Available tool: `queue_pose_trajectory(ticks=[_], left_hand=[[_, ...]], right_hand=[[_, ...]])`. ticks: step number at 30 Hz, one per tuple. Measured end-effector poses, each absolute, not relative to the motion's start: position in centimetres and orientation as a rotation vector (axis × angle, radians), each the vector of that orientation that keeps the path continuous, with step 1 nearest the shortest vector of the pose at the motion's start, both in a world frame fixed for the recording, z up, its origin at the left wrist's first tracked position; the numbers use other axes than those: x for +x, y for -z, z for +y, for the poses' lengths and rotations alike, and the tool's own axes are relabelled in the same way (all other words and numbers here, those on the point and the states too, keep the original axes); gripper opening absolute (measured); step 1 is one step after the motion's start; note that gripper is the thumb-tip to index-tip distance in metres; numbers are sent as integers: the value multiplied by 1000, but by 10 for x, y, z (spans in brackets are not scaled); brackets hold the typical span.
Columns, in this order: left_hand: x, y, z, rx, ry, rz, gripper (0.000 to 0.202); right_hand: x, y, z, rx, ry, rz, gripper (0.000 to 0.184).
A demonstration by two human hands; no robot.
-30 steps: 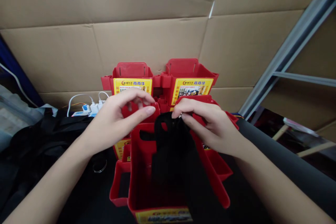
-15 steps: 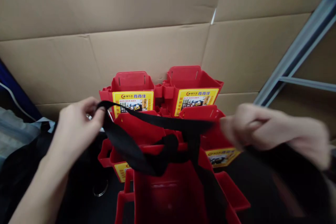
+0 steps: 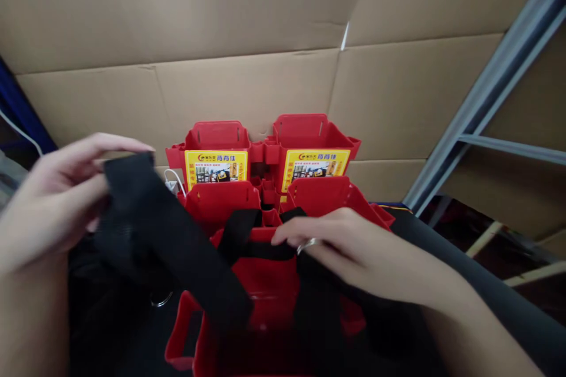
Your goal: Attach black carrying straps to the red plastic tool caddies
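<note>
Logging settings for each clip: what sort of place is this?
Probably a small packing or assembly workbench. Identical red plastic bins with yellow labels stand in rows against flattened cardboard sheets, with a metal rack frame to the right. Both hands handle a black webbing strap.

Single head-worn view, aimed forward and slightly down over table edge. Left hand (image 3: 57, 206) and right hand (image 3: 354, 253) seen close, low in frame, partly cut by edges. Red bins (image 3: 265, 188) seen at arm's reach, centred. Cardboard wall (image 3: 247, 41) faced squarely behind. Metal shelf frame (image 3: 490, 88) caught at right margin.
</note>
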State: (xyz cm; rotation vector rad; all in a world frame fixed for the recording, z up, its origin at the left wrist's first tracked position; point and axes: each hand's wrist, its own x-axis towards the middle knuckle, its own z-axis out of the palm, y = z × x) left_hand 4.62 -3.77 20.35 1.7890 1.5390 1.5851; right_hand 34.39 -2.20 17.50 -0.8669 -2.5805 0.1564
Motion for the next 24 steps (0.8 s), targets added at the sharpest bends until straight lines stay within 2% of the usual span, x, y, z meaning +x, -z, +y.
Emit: queue_pose_trajectory(ticks=[3, 6, 9, 11, 13, 16, 19, 24], left_hand=[[48, -200, -33, 1836, -1369, 1662, 29], [42, -196, -23, 2158, -1228, 1905, 34], [36, -190, -18, 2528, -951, 2124, 40], [41, -184, -19, 2686, -973, 1999, 41], [55, -177, -22, 2758, -1017, 1645, 39], [80, -167, -21, 2702, -807, 1276, 28], [91, -160, -10, 2573, -664, 1258, 16], [86, -159, 0, 2522, -671, 1236, 14]], right_hand=[[316, -157, -33, -1151, 249, -2723, 32], [294, -137, -39, -1270, 570, -2738, 30], [283, -128, -40, -1259, 628, -2774, 29], [282, -128, -40, -1253, 609, -2747, 24], [283, -130, -38, -1231, 555, -2716, 27], [285, -134, -34, -1174, 372, -2717, 34], [293, -140, -28, -1010, 91, -2796, 26], [325, -162, -25, -492, -614, -2968, 26]])
